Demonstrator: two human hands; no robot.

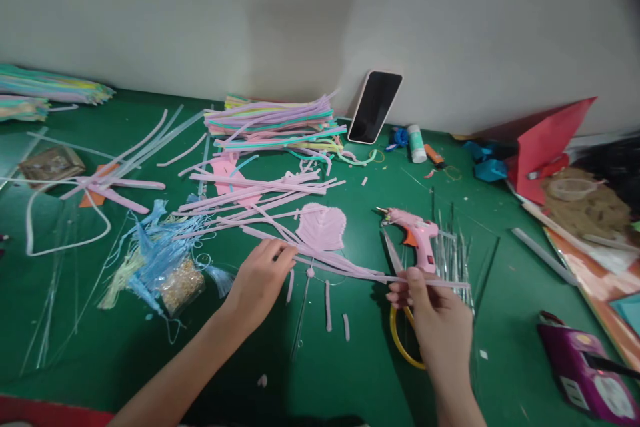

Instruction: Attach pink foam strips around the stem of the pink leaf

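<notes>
Right hand point(443, 320), right of centre, closed, pinching one pale pink fuzzy craft stem point(454, 284); can't tell if more are caught. Left hand point(263, 273), near centre, fingers bent at the left part of the loose pink stems; grip or just touch, can't tell. One pink fuzzy leaf-shaped piece point(323, 227) at centre, just above the stems. Three short pink stem offcuts point(328, 305) below them. One pink glue gun point(411, 230) right of centre; one pair of yellow-handled scissors point(393, 253) beside it, partly behind right hand. One dark-screened phone point(376, 107) leans on the wall, upper centre. One clear bag of gold beads point(181, 285) left of centre, by blue tassels point(155, 247), too tangled to count. All on one green bench point(515, 333).
</notes>
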